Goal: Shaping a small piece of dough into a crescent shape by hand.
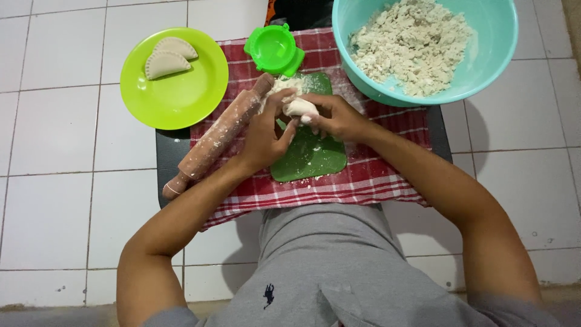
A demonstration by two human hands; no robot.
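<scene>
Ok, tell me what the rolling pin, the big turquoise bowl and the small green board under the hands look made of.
Brown cylindrical rolling pin: apparently wood, matte, dusted with flour. Big round turquoise bowl: probably plastic, smooth with a soft sheen and thin rim. Small green rectangular board: likely plastic, flat, rounded corners, floured. Both hands, left hand and right hand, press a white dough lump above it.
</scene>
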